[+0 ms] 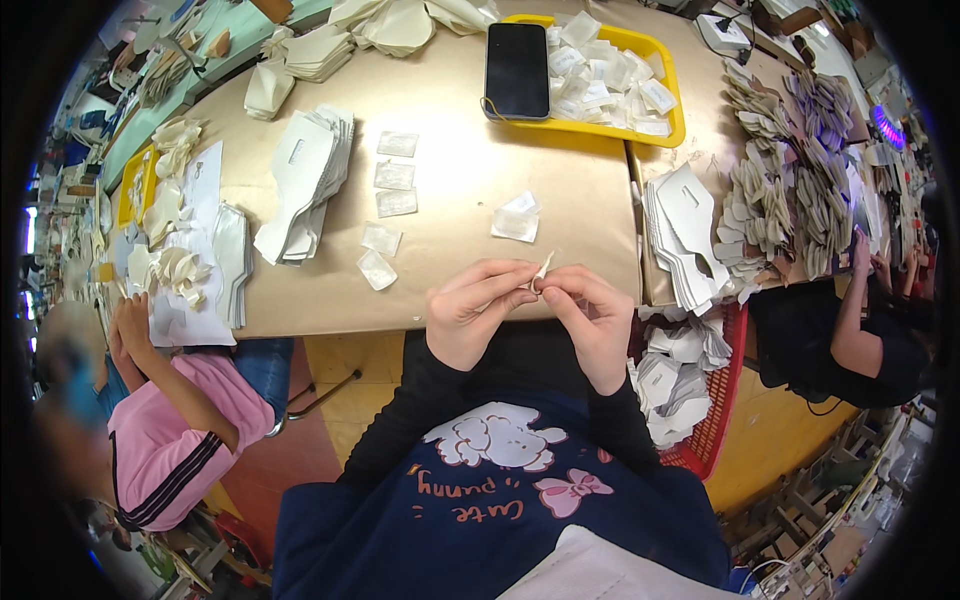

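Close above the table's front edge, my left hand [468, 308] and my right hand [592, 318] meet with fingertips pinched together. Between them is a small, pale, folded strip [545, 264], its pointed end sticking up; most of it is hidden by my fingers. Just beyond my hands lie a few overlapping translucent white packets [515, 222]. To the left, several similar flat packets [396, 175] are laid in a loose column, with one packet [377, 270] nearest my left hand.
A yellow tray [668, 75] full of small packets carries a black phone [517, 70]. Stacks of cream cut pieces stand left [305, 185] and right [685, 235]. A red basket [722, 405] holds more pieces beside my right arm. People sit at both sides, one in a pink shirt [185, 435].
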Demonstrator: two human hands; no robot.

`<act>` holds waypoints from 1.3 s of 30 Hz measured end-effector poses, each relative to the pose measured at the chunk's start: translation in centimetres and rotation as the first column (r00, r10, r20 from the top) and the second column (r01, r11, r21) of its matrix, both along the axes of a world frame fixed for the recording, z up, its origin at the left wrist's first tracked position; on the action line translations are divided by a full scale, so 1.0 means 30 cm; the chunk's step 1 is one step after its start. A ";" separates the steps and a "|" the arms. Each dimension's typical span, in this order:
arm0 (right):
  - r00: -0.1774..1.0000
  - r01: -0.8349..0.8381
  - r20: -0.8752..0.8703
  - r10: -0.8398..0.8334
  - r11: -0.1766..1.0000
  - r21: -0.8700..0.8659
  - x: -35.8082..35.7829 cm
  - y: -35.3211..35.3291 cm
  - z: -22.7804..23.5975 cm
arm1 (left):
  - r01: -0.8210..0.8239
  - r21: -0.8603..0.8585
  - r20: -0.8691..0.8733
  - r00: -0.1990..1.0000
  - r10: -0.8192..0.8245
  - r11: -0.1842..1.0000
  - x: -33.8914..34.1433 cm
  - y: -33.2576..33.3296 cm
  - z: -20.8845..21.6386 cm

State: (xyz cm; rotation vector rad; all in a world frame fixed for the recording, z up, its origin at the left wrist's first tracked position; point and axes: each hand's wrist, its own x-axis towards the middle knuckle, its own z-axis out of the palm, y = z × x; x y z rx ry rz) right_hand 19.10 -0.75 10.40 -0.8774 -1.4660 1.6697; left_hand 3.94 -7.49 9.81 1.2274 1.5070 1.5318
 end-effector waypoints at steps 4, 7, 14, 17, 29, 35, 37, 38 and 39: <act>0.999 -0.001 0.046 0.002 1.000 -0.026 0.014 0.000 0.000 | 0.024 0.058 -0.212 0.977 -0.011 0.998 -0.008 0.011 -0.006; 0.986 -0.037 0.162 0.028 0.998 0.052 0.024 0.007 0.005 | 0.050 0.050 -0.214 0.976 -0.038 0.997 -0.013 0.013 -0.016; 0.941 -0.083 0.339 -0.017 0.956 0.281 0.024 0.021 0.024 | 0.167 -0.013 -0.334 0.929 -0.162 0.986 -0.037 0.008 -0.033; 0.927 -0.085 0.374 -0.028 0.955 0.284 0.022 0.021 0.027 | 0.192 -0.050 -0.365 0.910 -0.197 0.980 -0.042 0.009 -0.027; 0.939 -0.063 0.342 0.027 0.993 0.095 0.027 0.021 0.006 | 0.184 -0.219 0.196 0.970 -0.142 0.958 -0.028 -0.001 -0.002; 0.961 -0.045 0.268 0.059 0.997 -0.059 0.014 0.023 -0.033 | 0.118 -0.301 0.200 0.978 -0.058 0.946 -0.012 0.003 0.014; 0.990 -0.021 0.134 0.048 0.980 -0.199 0.007 0.021 -0.037 | 0.107 -0.293 0.243 0.970 -0.034 0.950 -0.005 0.005 0.017; 0.981 -0.053 0.178 0.078 0.988 -0.142 0.009 0.021 -0.034 | 0.100 -0.308 0.217 0.976 -0.033 0.946 -0.007 0.005 0.017; 0.967 -0.098 0.225 0.118 0.990 -0.097 0.016 0.023 -0.028 | 0.098 -0.305 0.200 0.979 -0.037 0.947 -0.010 0.005 0.016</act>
